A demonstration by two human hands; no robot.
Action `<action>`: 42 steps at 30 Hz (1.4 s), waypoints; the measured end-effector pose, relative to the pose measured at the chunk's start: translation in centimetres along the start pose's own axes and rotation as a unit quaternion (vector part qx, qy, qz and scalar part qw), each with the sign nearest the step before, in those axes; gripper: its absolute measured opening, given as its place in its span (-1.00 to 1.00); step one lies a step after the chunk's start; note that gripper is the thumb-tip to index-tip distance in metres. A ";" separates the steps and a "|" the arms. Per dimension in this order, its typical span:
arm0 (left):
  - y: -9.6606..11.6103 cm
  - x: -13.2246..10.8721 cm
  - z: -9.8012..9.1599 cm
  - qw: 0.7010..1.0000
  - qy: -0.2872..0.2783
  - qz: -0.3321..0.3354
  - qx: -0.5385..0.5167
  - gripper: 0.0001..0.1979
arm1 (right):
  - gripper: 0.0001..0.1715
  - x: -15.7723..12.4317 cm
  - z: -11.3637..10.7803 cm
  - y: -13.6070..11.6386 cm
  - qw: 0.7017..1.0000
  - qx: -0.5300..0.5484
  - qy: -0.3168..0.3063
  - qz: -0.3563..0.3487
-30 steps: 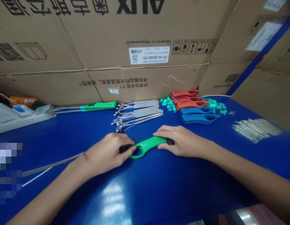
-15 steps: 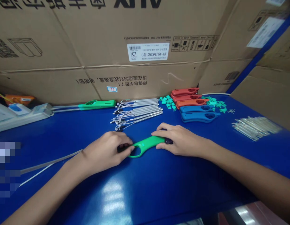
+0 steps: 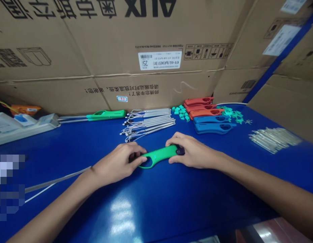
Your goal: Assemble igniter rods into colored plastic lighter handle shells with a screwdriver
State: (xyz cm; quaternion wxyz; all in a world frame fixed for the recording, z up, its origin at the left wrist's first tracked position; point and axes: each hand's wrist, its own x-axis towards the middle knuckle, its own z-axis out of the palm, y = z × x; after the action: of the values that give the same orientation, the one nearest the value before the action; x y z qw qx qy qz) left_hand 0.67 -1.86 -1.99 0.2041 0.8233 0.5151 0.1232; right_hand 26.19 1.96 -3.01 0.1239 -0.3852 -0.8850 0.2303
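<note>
Pinched at its left end by the left hand [image 3: 121, 160] and its right by the right hand [image 3: 190, 152], the green handle [image 3: 161, 155] sits nearer than the loose rods [image 3: 157, 119]; I can't tell whether it has one. Far left, other green handles [image 3: 113, 115] already carry rods [image 3: 74, 119]; the blue handles [image 3: 209, 128] show none.

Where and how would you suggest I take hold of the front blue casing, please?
I'd pinch the front blue casing across its solid left part, probably coming down from above on the near side. It lies lengthwise left to right, its opening is toward the right end, and the other blue casing sits close behind it.
</note>
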 end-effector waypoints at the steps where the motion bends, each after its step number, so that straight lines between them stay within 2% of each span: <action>1: 0.0 0.0 -0.1 1.000 0.019 0.012 0.000 -0.72 | -0.61 -0.1 0.1 -0.1 1.000 -0.001 0.020 0.003; 4: 0.1 -0.2 -0.3 0.997 0.075 0.035 0.003 -0.73 | -0.65 -0.4 0.2 -0.4 0.996 0.002 0.086 -0.023; 9: 0.6 -0.7 -0.1 0.976 0.179 0.116 0.038 -0.78 | -0.87 -0.7 0.4 -0.1 0.968 0.046 0.190 -0.155; 14: 1.1 -0.8 0.6 0.946 0.244 0.203 0.071 -0.82 | -0.85 -0.7 0.7 0.4 0.949 -0.053 0.234 -0.204; 17: 1.2 -0.7 0.6 0.946 0.250 0.199 0.059 -0.83 | -0.83 -0.7 0.1 0.5 0.942 -0.098 0.240 -0.214; 22: 0.3 -0.7 -0.4 0.954 0.266 0.134 0.015 -0.74 | -0.87 -0.9 -1.7 1.1 0.936 -0.086 0.277 -0.200; 27: 0.1 -1.0 -0.7 0.938 0.317 0.139 0.013 -0.85 | -0.89 -1.1 -1.9 0.7 0.954 -0.059 0.233 -0.178; 29: 0.2 -1.1 -0.8 0.935 0.325 0.141 0.014 -0.83 | -0.86 -1.3 -1.8 0.0 0.960 -0.066 0.205 -0.177; 33: 0.1 -1.2 -1.3 0.940 0.327 0.101 -0.008 -0.86 | -0.77 -1.7 -1.9 -1.3 0.969 -0.081 0.173 -0.158; 36: 0.3 -1.1 -1.7 0.942 0.311 0.074 -0.097 -0.88 | -0.79 -1.9 -2.0 -1.8 0.978 -0.054 0.155 -0.128; 39: 1.1 -1.1 -1.6 0.939 0.258 0.069 -0.218 -0.89 | -0.81 -2.0 -2.0 -2.3 0.989 -0.009 0.099 -0.110; 42: 2.3 -0.9 -1.0 0.899 0.206 0.042 -0.385 -0.78 | -0.75 -2.3 -1.9 -3.2 0.991 0.014 0.061 -0.119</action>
State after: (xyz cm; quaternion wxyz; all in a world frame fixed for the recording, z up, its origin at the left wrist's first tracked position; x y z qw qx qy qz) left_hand 1.64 -3.37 -0.06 0.3888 0.6575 0.4235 0.4871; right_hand 26.47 -1.04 0.16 0.2097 -0.2892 -0.9119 0.2021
